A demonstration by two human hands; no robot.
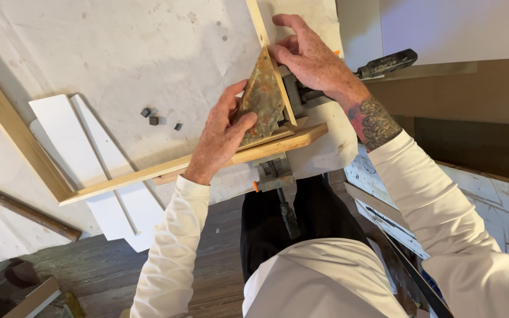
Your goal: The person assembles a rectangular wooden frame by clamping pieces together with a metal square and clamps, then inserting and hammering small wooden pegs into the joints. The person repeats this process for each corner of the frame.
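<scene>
Triangular corner block (261, 100): apex points up-frame, long axis near vertical; L hand (222, 138) & R hand (310, 56) fingers clamped on it.

A woodworking shop, by the look of it: stained paper-covered table (148, 47), raw wooden frame strips (148, 172) joined at a corner clamp (275, 171) near centre, white board offcuts (89, 153) at left, worn plank floor (107, 271) along the bottom.
</scene>
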